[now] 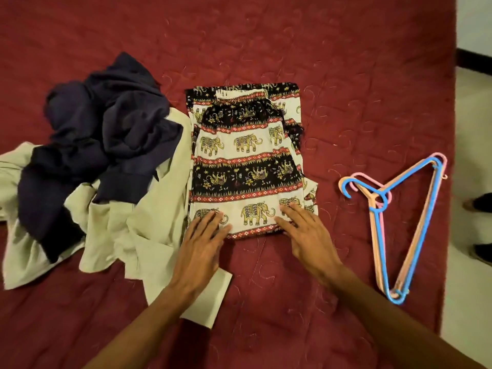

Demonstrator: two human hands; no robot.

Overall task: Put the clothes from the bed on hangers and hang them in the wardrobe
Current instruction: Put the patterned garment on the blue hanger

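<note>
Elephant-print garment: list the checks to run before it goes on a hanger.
1. Elephant-print garment folded flat on the bed cover: ok.
2. Left hand and right hand flat on its near edge, holding nothing: ok.
3. Hangers on the bed cover, to its right: ok.
4. One hanger separated from the stack: not ok.
5. Its left edge clear of the beige garment: cannot tell.

A pale floor (468,123) runs down the right side, meeting a white wall (475,20) at a black skirting strip (474,61). Two dark shapes (480,202) at the right edge, perhaps someone's shoes, rest on that floor.
</note>
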